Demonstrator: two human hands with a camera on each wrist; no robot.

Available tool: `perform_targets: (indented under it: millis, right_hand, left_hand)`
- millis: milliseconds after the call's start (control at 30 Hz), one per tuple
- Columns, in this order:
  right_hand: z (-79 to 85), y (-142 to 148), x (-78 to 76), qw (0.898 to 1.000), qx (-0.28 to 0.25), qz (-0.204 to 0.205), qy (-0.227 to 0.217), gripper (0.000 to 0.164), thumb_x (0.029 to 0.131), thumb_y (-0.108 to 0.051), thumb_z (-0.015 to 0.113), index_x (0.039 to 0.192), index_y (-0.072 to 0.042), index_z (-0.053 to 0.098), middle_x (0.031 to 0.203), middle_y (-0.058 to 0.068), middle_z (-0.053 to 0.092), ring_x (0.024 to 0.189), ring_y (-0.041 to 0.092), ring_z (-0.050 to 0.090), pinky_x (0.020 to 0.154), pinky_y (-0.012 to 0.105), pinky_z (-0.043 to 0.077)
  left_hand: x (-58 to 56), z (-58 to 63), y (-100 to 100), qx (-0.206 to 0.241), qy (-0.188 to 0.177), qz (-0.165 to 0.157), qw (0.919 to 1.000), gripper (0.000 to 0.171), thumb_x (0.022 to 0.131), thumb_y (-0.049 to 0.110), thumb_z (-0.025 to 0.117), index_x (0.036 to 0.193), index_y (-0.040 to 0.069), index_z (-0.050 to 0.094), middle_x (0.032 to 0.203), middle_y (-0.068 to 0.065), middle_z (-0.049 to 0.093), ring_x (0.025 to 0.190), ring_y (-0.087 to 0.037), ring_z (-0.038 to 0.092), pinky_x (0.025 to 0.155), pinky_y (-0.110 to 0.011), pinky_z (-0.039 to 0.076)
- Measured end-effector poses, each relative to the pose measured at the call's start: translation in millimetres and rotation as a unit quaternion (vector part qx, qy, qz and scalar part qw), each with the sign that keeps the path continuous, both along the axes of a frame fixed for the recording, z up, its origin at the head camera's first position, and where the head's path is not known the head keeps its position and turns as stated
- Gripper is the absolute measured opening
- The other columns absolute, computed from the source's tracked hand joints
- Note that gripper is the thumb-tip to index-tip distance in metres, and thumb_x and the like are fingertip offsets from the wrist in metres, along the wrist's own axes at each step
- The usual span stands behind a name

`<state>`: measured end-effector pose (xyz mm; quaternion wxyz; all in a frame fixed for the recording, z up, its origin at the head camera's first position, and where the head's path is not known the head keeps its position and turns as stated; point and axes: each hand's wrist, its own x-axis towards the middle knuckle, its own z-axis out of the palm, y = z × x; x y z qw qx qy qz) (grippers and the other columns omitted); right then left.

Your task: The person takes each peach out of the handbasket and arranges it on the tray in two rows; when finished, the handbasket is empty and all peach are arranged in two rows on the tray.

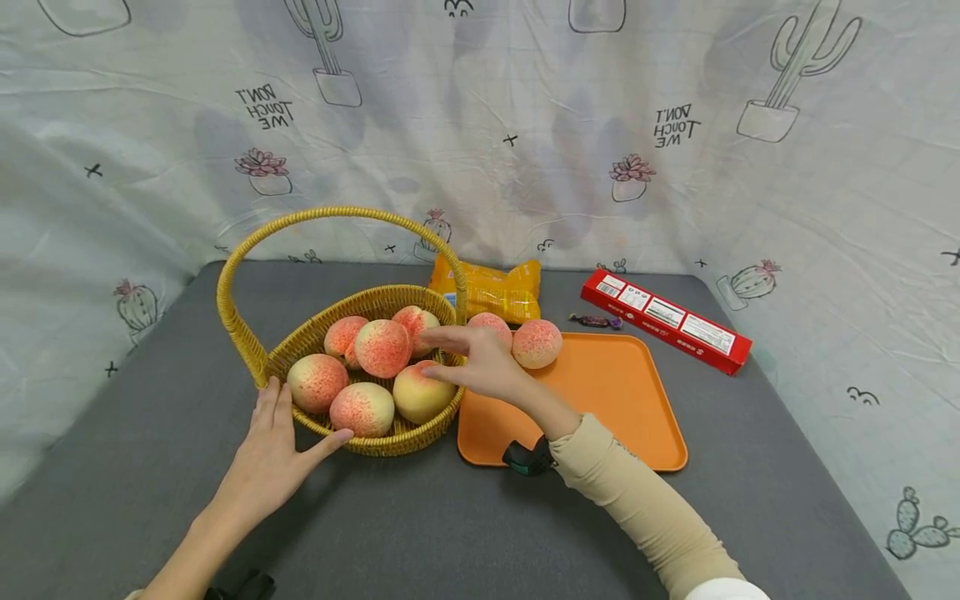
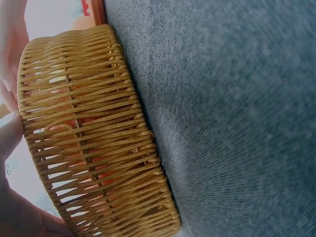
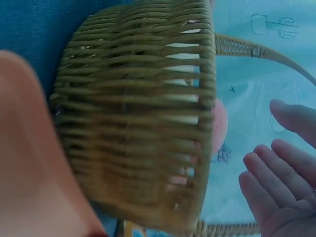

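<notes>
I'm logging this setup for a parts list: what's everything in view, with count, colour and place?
Oval woven basket with arched handle: one, yellow, left of the tray
Round peaches: eight, pink-and-cream; six in the basket, two at the tray's far left
Flat rectangular tray: one, orange, right of the basket
Crinkled plastic packet: one, yellow-orange, behind basket and tray
Small wrapped candy: one, purple, beyond the tray
Long box: one, red, far right
Tabletop: one, grey, beneath
Cactus-print curtain: whitish, behind
Left hand: one, at basket rim
Right hand: one, above basket
</notes>
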<state>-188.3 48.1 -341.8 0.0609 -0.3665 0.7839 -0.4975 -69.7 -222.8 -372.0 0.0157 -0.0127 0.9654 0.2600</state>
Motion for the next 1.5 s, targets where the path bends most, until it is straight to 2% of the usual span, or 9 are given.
perform_targets:
  millis: [233,367,533,667,900,1067,1233,1333,1500]
  right_hand:
    - [6.1,-29.1,-9.0,0.996,0.080,0.019,0.032,0.055,0.085,-0.016,0.077,0.135,-0.004,0.058,0.134,0.011,0.059,0.115,0.027,0.060,0.093,0.032,0.051]
    - [9.8,-42.9,-15.2,0.988,0.139,0.026,0.067,0.054,0.086,-0.017,0.076,0.136,-0.007,0.057,0.128,0.008,0.062,0.085,0.025,0.062,0.071,0.021,0.047]
    - [12.1,-58.5,-19.8,0.967,0.206,0.062,0.134,0.050,0.089,-0.016,0.072,0.136,-0.006,0.057,0.132,0.007,0.061,0.106,0.019,0.062,0.089,0.023,0.046]
    - [11.3,-65.8,-19.2,0.937,0.269,0.090,0.204,0.049,0.093,-0.016,0.068,0.138,-0.005,0.054,0.144,0.008,0.050,0.135,0.018,0.043,0.100,0.024,0.043]
    - [12.3,-72.9,-18.4,0.871,0.367,0.090,0.314,0.048,0.097,0.003,0.054,0.142,-0.014,0.051,0.152,0.004,0.039,0.142,0.019,0.030,0.092,0.022,0.049]
    - [14.0,-79.3,-18.2,0.812,0.430,0.116,0.376,0.048,0.100,-0.006,0.049,0.146,-0.020,0.047,0.154,0.001,0.035,0.145,0.019,0.022,0.117,0.037,0.022]
    - [14.8,-85.8,-19.0,0.775,0.462,0.139,0.409,0.049,0.101,-0.010,0.048,0.148,-0.024,0.044,0.156,-0.001,0.031,0.146,0.018,0.021,0.118,0.038,0.017]
    - [14.3,-86.0,-20.8,0.773,0.454,0.140,0.421,0.045,0.101,-0.010,0.047,0.145,-0.023,0.049,0.155,0.000,0.035,0.144,0.018,0.026,0.117,0.036,0.021]
    - [14.2,-78.7,-24.7,0.790,0.402,0.118,0.448,0.039,0.100,-0.005,0.051,0.136,-0.016,0.058,0.146,0.005,0.048,0.136,0.023,0.042,0.110,0.031,0.034]
  left_hand:
    - [0.4,-0.9,-0.7,0.003,-0.012,0.001,0.9999,0.114,0.090,0.062,0.055,0.147,-0.016,-0.004,0.154,-0.037,-0.010,0.141,-0.051,-0.008,0.102,-0.072,0.019]
    - [0.1,-1.3,-0.9,0.002,-0.014,0.000,0.9999,0.114,0.090,0.062,0.055,0.147,-0.016,-0.004,0.153,-0.037,-0.010,0.141,-0.051,-0.008,0.102,-0.072,0.019]
    - [-0.2,-1.5,-0.2,0.000,-0.010,0.000,0.9999,0.114,0.090,0.062,0.056,0.147,-0.017,-0.003,0.153,-0.037,-0.009,0.141,-0.052,-0.006,0.102,-0.072,0.020]
    - [0.0,-1.9,0.5,-0.002,-0.011,0.000,0.9999,0.114,0.090,0.062,0.056,0.147,-0.017,-0.002,0.153,-0.037,-0.008,0.141,-0.052,-0.006,0.102,-0.072,0.020]
    - [-0.9,-2.2,0.8,-0.004,-0.014,0.004,0.9999,0.114,0.090,0.063,0.055,0.148,-0.016,-0.003,0.154,-0.037,-0.009,0.141,-0.052,-0.007,0.102,-0.072,0.019]
    - [-1.6,-3.0,0.8,-0.005,-0.017,0.004,0.9998,0.114,0.090,0.063,0.055,0.147,-0.017,-0.002,0.153,-0.038,-0.008,0.141,-0.052,-0.007,0.102,-0.072,0.019]
    - [-1.3,-2.7,1.3,-0.010,-0.014,0.005,0.9998,0.114,0.090,0.062,0.056,0.147,-0.017,-0.001,0.153,-0.038,-0.007,0.141,-0.052,-0.006,0.102,-0.072,0.020]
    - [-1.4,-1.8,1.7,-0.010,-0.014,0.006,0.9998,0.114,0.090,0.063,0.056,0.148,-0.017,-0.002,0.153,-0.038,-0.007,0.141,-0.052,-0.005,0.102,-0.072,0.020]
    - [-0.5,-0.2,1.5,-0.009,-0.015,0.005,0.9998,0.114,0.090,0.062,0.056,0.147,-0.017,-0.002,0.153,-0.038,-0.007,0.141,-0.052,-0.005,0.102,-0.072,0.020]
